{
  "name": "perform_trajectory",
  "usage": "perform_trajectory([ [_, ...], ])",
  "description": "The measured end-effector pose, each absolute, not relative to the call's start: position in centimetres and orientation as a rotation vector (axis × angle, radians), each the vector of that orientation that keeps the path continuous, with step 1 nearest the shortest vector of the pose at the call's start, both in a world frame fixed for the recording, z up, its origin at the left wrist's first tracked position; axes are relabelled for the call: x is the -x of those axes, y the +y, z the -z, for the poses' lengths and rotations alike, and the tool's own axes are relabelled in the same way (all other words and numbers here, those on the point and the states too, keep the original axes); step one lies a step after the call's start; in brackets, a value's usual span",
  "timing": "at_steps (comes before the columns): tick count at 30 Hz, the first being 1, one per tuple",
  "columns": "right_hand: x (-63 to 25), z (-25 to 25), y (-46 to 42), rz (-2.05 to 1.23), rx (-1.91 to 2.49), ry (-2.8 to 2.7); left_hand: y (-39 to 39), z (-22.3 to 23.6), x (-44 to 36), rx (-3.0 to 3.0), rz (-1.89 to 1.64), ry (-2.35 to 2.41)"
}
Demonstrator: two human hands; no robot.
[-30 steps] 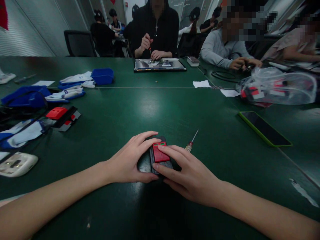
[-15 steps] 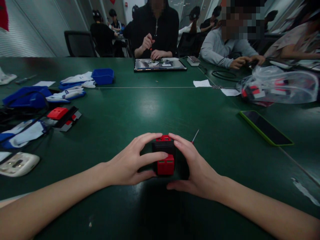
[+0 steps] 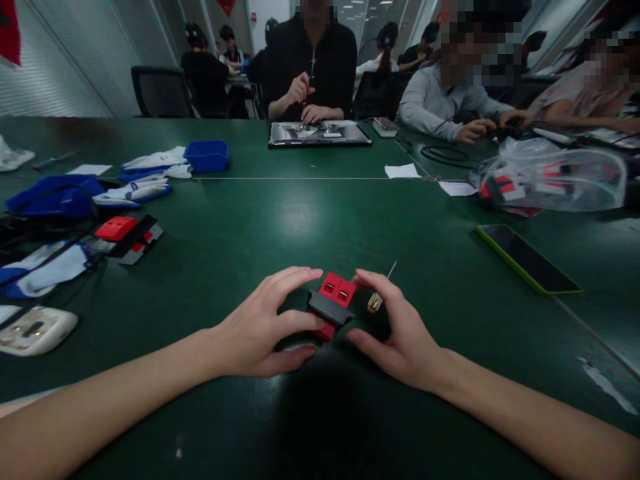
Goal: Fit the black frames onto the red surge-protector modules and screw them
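Note:
A red and black block that looks like a power connector (image 3: pixel 336 291) is tilted between my two hands, its two sockets facing up toward me. My left hand (image 3: pixel 267 323) curves around its left side, one fingertip lying over the lower red part. On the right, the index fingertip of my right hand (image 3: pixel 400 327) meets the upper red corner, and the thumb is by the lower edge. Both hands hold it loosely; the fingers' exact contact on its far side is hidden. A screwdriver (image 3: pixel 375 302) with a clear amber handle lies just behind my right fingers.
A green-cased phone (image 3: pixel 530 260) and a clear bag (image 3: pixel 590 177) lie right. To the left are a similar red-black piece (image 3: pixel 116 229), gloves (image 3: pixel 133 191), a blue tray (image 3: pixel 207 155) and a white shell (image 3: pixel 37 330). Opposite, a person works on a flat panel (image 3: pixel 320 133).
The connector has been turned over and rotated, so its sockets now show. My right fingers moved from its top to its right side, uncovering the screwdriver handle.

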State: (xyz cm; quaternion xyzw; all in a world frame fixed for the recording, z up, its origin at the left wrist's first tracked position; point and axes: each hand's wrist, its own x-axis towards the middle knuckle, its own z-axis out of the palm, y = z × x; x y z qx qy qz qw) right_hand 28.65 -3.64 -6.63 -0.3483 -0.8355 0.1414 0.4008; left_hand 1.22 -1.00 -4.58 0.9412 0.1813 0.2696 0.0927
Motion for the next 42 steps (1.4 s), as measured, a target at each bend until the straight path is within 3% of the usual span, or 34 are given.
perform_trajectory([
  [8,-28.5,6.1,-3.5,-0.376,0.812,-2.069,-0.8,4.9,-1.2,-2.676,-0.917,0.747],
  [27,-27.4,5.9,-3.2,-0.364,0.613,-2.032,-1.1,4.8,-1.9,-2.359,-0.644,0.922],
  [42,-26.8,5.9,-3.6,-0.274,0.390,-2.518,-0.7,5.2,-2.9,-1.549,-1.164,1.038],
])
